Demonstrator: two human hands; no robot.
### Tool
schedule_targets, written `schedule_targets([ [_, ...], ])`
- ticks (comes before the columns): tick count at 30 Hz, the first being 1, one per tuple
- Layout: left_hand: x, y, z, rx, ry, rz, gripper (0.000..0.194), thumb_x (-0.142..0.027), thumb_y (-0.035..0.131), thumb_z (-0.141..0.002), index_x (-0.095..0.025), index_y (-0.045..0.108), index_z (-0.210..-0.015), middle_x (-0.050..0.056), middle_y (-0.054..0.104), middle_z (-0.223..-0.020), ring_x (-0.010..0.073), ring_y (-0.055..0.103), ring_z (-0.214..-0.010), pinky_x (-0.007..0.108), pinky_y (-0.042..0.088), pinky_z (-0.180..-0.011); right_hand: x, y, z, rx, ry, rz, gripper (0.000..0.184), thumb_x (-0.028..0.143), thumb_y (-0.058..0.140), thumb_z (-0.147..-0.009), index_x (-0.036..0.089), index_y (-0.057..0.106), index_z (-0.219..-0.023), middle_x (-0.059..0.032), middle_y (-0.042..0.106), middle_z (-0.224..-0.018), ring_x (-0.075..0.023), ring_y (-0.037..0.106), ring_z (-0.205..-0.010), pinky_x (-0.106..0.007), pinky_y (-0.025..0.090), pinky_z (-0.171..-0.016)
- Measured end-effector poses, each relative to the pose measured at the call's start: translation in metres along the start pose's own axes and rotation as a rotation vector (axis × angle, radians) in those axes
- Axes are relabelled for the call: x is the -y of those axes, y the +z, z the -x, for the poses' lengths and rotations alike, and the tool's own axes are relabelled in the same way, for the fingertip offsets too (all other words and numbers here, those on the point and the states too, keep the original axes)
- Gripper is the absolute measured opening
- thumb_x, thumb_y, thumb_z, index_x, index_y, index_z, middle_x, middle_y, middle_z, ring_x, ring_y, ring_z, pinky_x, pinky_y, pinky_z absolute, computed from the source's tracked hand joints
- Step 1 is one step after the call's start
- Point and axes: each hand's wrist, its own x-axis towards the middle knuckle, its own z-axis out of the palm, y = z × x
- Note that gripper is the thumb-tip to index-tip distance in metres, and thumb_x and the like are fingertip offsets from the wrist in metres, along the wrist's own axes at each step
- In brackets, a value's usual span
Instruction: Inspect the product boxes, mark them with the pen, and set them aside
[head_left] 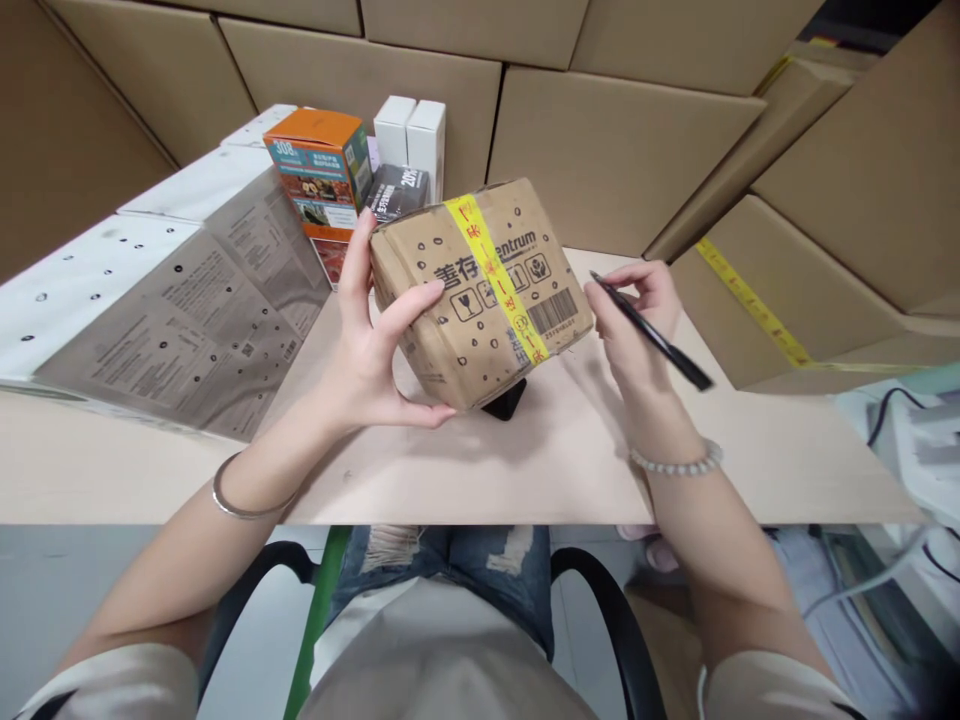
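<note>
My left hand [375, 340] grips a brown cardboard box [442, 330] by its left end, fingers spread over its edges. The box is tilted and held above the table. Yellow tape [491, 270] with red print runs across its printed face, and small hand-drawn ring marks dot the cardboard. By the box's right side, my right hand [637, 310] is closed around a black pen [652, 335], whose tip points up and left near the box's edge. A black object [505, 400] lies on the table, partly hidden beneath the box.
White boxes with black marks [150, 250] line the table's left side. Behind them stand an orange box [319, 165], two slim white boxes [426, 150] and a dark box [401, 192]. Large cartons [600, 160] wall the back. A yellow-taped carton [810, 300] sits at right.
</note>
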Motion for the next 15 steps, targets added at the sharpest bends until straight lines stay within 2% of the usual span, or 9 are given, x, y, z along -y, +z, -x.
schedule_targets([
  [2,0.003,0.000,0.000,-0.011,-0.003,0.005,0.130,-0.103,0.082,-0.051,-0.049,0.039,-0.162,0.004,0.001,-0.188,0.0533,0.008,-0.175,0.079,0.026,-0.137,-0.024,0.000,-0.006,0.078,-0.047,0.264,0.014,0.040,0.069,-0.096,0.027,0.067,-0.099,-0.0037,0.070,-0.105,-0.0174,0.062,-0.076,-0.035,0.054,-0.073],
  [4,0.006,0.000,0.000,-0.006,-0.009,-0.013,0.136,-0.103,0.083,-0.047,-0.047,0.037,-0.163,0.006,0.000,-0.188,0.0545,0.008,-0.175,0.079,0.027,-0.137,-0.041,0.002,-0.009,0.313,-0.049,0.538,0.014,0.030,0.058,-0.099,0.025,0.071,-0.101,-0.0066,0.074,-0.112,-0.0223,0.068,-0.091,-0.037,0.055,-0.085],
  [6,0.008,0.000,0.000,0.009,-0.028,-0.028,0.139,-0.103,0.084,-0.046,-0.047,0.034,-0.164,0.007,-0.001,-0.188,0.0546,0.008,-0.175,0.079,0.026,-0.137,-0.050,0.005,-0.010,0.448,-0.059,0.680,0.019,0.027,0.056,-0.100,0.025,0.074,-0.105,-0.0091,0.077,-0.121,-0.0273,0.072,-0.104,-0.039,0.054,-0.092],
  [12,0.009,-0.001,0.001,0.009,-0.088,-0.020,0.130,-0.103,0.078,-0.056,-0.043,0.034,-0.164,0.009,0.002,-0.188,0.0515,0.008,-0.176,0.075,0.022,-0.141,-0.050,0.009,-0.011,0.642,-0.107,0.836,0.033,0.029,0.053,-0.104,0.022,0.080,-0.121,-0.0160,0.075,-0.136,-0.0350,0.068,-0.123,-0.043,0.053,-0.102],
  [15,0.010,0.000,0.002,0.001,-0.094,-0.032,0.133,-0.103,0.080,-0.053,-0.043,0.034,-0.163,0.010,0.003,-0.188,0.0538,0.009,-0.175,0.077,0.021,-0.141,-0.037,0.014,-0.004,0.649,-0.078,0.833,0.042,0.023,0.044,-0.104,0.017,0.077,-0.130,-0.0196,0.071,-0.140,-0.0361,0.064,-0.129,-0.047,0.050,-0.109],
])
